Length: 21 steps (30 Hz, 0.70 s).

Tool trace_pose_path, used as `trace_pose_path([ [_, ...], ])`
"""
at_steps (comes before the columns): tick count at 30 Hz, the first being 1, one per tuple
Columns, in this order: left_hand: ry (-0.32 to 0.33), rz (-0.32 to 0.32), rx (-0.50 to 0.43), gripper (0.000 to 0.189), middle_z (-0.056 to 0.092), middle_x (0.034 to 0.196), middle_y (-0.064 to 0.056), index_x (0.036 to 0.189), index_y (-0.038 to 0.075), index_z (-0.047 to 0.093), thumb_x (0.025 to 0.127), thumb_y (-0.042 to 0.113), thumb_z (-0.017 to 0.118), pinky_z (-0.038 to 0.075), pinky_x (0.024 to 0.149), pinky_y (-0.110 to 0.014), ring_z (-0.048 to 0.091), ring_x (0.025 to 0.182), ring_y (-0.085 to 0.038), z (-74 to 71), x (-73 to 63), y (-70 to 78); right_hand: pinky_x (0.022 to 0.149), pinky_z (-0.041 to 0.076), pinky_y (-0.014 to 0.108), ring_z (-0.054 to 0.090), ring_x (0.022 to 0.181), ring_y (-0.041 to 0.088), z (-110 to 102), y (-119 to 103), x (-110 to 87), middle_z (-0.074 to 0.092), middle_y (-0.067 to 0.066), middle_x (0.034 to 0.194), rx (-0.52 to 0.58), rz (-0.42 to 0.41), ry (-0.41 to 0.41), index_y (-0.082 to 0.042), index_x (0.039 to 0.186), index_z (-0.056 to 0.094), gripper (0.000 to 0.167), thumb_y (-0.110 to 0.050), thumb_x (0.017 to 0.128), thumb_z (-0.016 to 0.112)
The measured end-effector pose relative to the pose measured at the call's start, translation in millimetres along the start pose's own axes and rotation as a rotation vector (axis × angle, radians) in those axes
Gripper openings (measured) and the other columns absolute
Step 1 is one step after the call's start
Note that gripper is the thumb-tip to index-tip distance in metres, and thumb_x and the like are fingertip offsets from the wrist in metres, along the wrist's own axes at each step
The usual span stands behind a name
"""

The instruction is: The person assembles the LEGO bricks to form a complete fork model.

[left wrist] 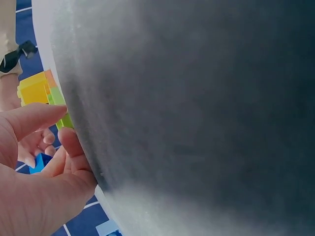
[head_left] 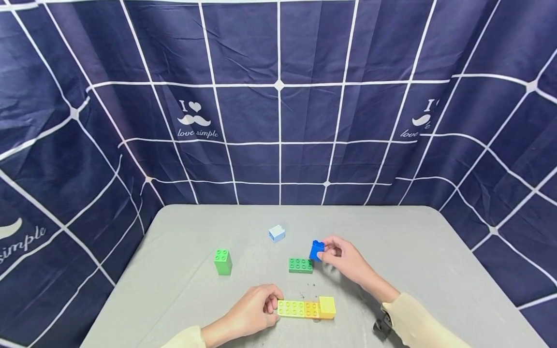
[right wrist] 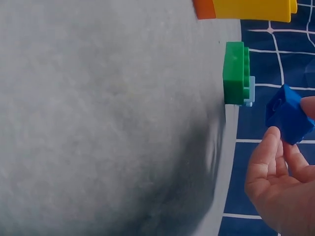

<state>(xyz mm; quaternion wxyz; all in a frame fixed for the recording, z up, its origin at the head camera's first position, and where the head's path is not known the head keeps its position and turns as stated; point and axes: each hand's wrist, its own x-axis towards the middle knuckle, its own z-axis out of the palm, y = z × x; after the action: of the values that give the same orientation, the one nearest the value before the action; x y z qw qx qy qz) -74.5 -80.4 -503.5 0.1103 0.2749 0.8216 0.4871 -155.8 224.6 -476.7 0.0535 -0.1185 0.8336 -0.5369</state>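
Observation:
My right hand (head_left: 350, 263) pinches a blue toy brick (head_left: 315, 251) between thumb and fingers, just beyond and right of a flat dark green brick (head_left: 300, 267). In the right wrist view the blue brick (right wrist: 288, 115) is tilted, its hollow underside partly showing. My left hand (head_left: 254, 310) grips the left end of a lime-yellow brick (head_left: 290, 309) with thumb and fingers. That brick lies in a row with an orange brick (head_left: 312, 311) and a taller yellow brick (head_left: 327, 306) at the right end.
A tall bright green brick (head_left: 224, 265) stands on the grey table (head_left: 174, 270) at the left. Farther back lies a light blue brick (head_left: 276, 234). A dark blue grid-patterned curtain (head_left: 278, 116) surrounds the table's back and sides.

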Motion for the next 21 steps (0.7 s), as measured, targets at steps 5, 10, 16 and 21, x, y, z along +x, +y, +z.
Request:
trace_pose_path([
  [5,-0.003,-0.005,-0.003,0.033,0.057,0.083,0.010,0.099,0.010,0.068,0.081,-0.015,0.081,0.049,0.069,-0.018,0.053,0.075,0.002,0.3,-0.2,0.4,0.075,0.052,0.027,0.065,0.084,0.019,2,-4,-6.3,0.068,0.007,0.098,0.000,0.010,-0.005,0.004,0.127,0.066,0.038,-0.015,0.097,0.079],
  [10,-0.004,-0.012,0.001,0.033,0.058,0.082,0.009,0.098,0.010,0.068,0.081,-0.015,0.081,0.048,0.069,-0.018,0.053,0.075,0.001,0.1,0.3,0.2,0.078,0.052,0.028,0.064,0.087,0.018,4,-7,-12.7,0.067,0.007,0.101,0.003,0.005,-0.018,0.006,0.131,0.065,0.043,-0.015,0.096,0.079],
  [16,-0.003,-0.008,0.017,0.033,0.057,0.082,0.009,0.098,0.010,0.068,0.082,-0.015,0.081,0.047,0.068,-0.018,0.053,0.075,0.001,0.3,1.1,-1.4,0.077,0.052,0.028,0.064,0.086,0.019,5,-6,-17.0,0.067,0.007,0.098,0.010,0.009,-0.032,0.005,0.131,0.064,0.043,-0.013,0.094,0.079],
  [21,0.003,0.001,0.015,0.033,0.058,0.082,0.009,0.097,0.010,0.068,0.081,-0.015,0.081,0.047,0.068,-0.018,0.054,0.075,0.001,0.8,1.1,-2.4,0.077,0.052,0.027,0.063,0.085,0.018,6,-7,-19.7,0.066,0.007,0.096,0.027,0.001,-0.053,0.005,0.130,0.064,0.042,-0.012,0.095,0.078],
])
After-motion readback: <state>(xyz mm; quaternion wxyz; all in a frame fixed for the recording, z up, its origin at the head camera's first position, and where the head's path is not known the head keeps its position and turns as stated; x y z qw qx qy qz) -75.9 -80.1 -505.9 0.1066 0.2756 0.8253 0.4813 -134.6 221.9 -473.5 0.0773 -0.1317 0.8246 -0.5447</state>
